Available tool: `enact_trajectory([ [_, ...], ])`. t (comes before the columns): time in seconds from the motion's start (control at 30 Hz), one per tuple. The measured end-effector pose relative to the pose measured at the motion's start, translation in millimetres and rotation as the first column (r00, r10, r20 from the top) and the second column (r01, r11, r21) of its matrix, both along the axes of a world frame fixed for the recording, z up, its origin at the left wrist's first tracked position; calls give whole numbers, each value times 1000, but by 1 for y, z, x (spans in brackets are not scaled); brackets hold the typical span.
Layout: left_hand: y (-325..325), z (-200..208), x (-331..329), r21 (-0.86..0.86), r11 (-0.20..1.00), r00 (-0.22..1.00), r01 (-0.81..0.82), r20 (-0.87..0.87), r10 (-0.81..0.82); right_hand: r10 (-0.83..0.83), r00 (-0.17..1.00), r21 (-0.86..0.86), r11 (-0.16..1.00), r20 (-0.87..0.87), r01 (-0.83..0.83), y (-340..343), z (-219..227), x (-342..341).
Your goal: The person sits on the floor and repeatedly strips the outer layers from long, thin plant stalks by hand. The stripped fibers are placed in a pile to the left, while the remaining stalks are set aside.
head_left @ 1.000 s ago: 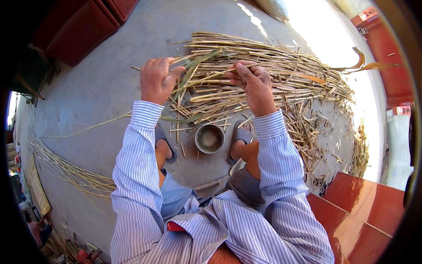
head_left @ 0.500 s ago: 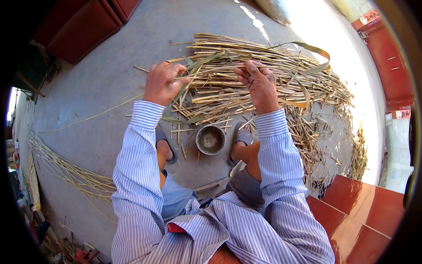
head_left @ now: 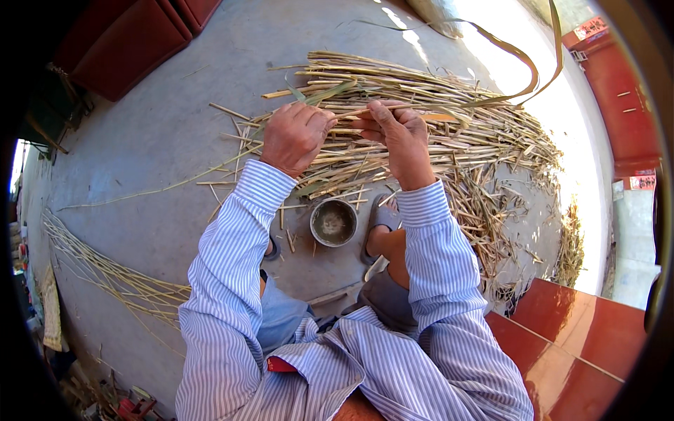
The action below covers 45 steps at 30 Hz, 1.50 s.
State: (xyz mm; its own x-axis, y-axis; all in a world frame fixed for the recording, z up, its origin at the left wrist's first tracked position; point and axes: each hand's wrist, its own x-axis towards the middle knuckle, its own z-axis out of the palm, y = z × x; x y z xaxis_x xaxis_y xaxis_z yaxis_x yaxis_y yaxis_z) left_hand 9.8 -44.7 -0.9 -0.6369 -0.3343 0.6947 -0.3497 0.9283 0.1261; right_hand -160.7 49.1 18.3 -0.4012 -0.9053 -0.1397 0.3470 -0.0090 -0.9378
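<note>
Both hands are raised above a pile of dry reed stalks (head_left: 435, 98). Between them runs a thin reed stalk (head_left: 351, 114). My left hand (head_left: 296, 137) is closed, its thumb and fingertips pinching the stalk's left part. Close by, my right hand (head_left: 399, 135) grips the same stalk between thumb and fingers. A long dry leaf (head_left: 516, 55) curls up high to the right, beyond my right hand; whether it is joined to the held stalk I cannot tell. Below the hands, a round metal bowl (head_left: 333, 222) with murky contents stands between my feet.
Several thin split strips (head_left: 116, 274) lie fanned on the floor at left. Broken reed bits (head_left: 484, 224) are scattered at right. Red-brown tiles (head_left: 562, 337) are at the lower right, a dark red padded seat (head_left: 137, 52) at the upper left, and a sack (head_left: 435, 15) at the top.
My left hand has moved right, closer to my right hand, and its fingers have closed on the stalk. The long leaf has swung up and outward. My right hand has shifted slightly left.
</note>
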Motion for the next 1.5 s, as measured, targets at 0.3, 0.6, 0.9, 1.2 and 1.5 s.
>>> enact_trajectory([
  [0.3, 15, 45, -1, 359, 933, 921, 30, -373, 113, -130, 992, 18, 991, 6, 130, -3, -12, -7],
  [0.6, 8, 30, 9, 413, 910, 992, 23, -123, 30, 106, 992, -79, 991, -69, -111, 0, -2, -5],
  [0.9, -7, 11, 22, 807, 575, 991, 131, -108, -74, 39, 997, -87, 995, -68, -45, -1, -2, 1],
  [1.2, -30, -1, 41, 804, 593, 975, 34, -158, 158, 71, 939, -283, 943, -337, -173, 15, 8, -15],
  [1.5, -23, 21, 28, 836, 515, 930, 187, -320, 182, -48, 987, -331, 944, -155, -6, 56, 23, -40],
])
